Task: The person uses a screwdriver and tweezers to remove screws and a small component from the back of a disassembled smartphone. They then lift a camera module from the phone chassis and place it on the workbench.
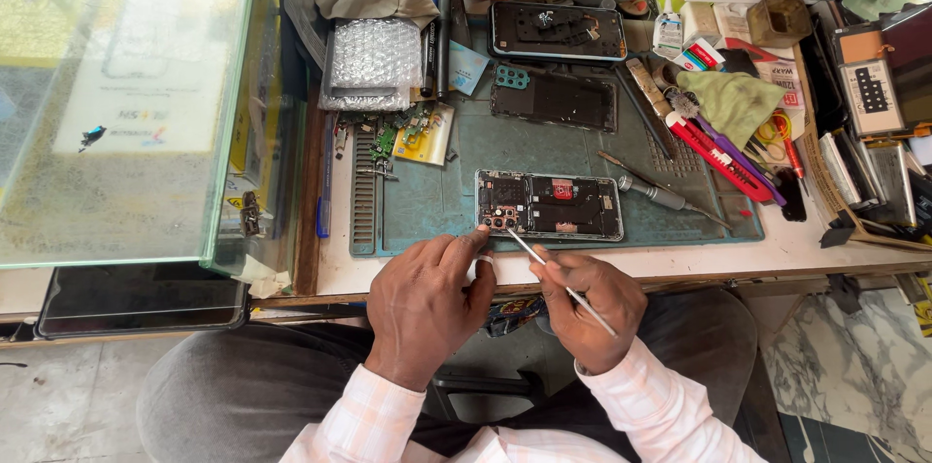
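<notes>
Green mat (437, 201) | opened phone (549, 205) | right hand (587, 303) fingers pinch tweezers (558, 279) | left hand (427, 303) fingers curled, perhaps holding something | screwdriver (655, 193) beside

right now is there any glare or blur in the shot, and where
Head view: even daylight with soft shadows; the glass counter top on the left shows milky reflections that wash out what lies under it. The opened phone, the left hand and the right hand with its thin tool look sharp; the edges bow slightly from the wide lens.
</notes>
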